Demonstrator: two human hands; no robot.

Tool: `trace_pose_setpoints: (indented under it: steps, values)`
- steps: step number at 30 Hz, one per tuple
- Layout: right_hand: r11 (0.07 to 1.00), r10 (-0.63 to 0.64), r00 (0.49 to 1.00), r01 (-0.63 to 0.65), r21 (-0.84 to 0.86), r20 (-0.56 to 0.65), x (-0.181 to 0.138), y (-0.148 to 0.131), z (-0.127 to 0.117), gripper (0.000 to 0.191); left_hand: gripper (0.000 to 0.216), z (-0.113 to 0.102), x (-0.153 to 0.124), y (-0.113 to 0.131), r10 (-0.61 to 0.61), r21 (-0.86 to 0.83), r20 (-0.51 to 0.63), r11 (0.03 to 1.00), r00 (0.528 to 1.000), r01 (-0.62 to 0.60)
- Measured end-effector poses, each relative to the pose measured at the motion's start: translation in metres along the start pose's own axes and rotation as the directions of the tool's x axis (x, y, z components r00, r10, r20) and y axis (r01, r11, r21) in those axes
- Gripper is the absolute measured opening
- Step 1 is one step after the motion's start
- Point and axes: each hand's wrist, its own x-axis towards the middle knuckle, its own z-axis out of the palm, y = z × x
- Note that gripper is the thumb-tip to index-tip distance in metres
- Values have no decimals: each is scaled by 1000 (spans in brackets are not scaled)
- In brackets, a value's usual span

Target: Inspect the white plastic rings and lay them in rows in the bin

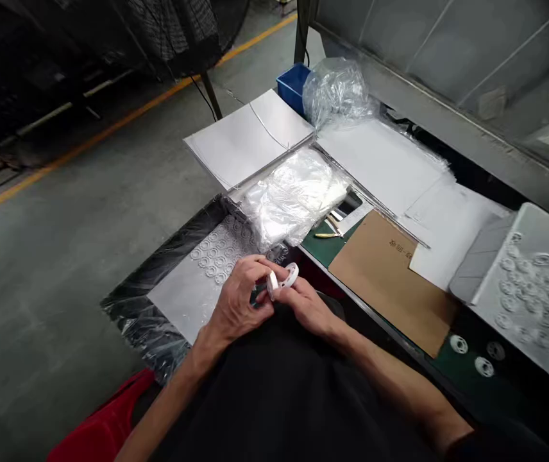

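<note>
Close to my body, my left hand (242, 300) pinches a white plastic ring part (272, 284) between thumb and fingers, turned nearly edge-on. My right hand (307, 307) grips a second white ring part (292, 274), which stands tilted just to the right of the first. The two parts are side by side; whether they touch I cannot tell. Left of my hands, a tray lined with black plastic (127, 292) holds rows of similar round parts (219, 253) on a white sheet (178, 298).
A clear plastic bag stack (298, 186) lies beyond my hands, near yellow-handled pliers (328, 235). Brown cardboard (390, 282) covers the green bench. To the right, a white bin (490, 256) holds many parts; loose rings (484, 366) lie beside it. A blue bin (290, 90) stands behind.
</note>
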Motion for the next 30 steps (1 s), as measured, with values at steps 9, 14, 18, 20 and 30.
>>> trace_pose_setpoints:
  steps: [9,14,18,20,30]
  values:
    - [999,-12,1000,12,32,10,2,5,-5,65,58,6,-3,1,27,40,-1,999,1000,-27]
    - [998,-12,999,14,58,-35,3,9,-5,61,57,8,-1,2,53,80,-2,995,999,-52]
    - [999,-18,998,19,29,-58,5,12,-5,56,52,8,0,3,54,105,-5,993,999,-53]
    - [999,-11,998,13,36,-62,6,12,-4,56,52,8,0,3,48,112,-5,993,999,-47]
    - [998,18,996,-13,59,-83,6,8,0,55,53,9,-4,2,10,109,-10,994,1000,-8]
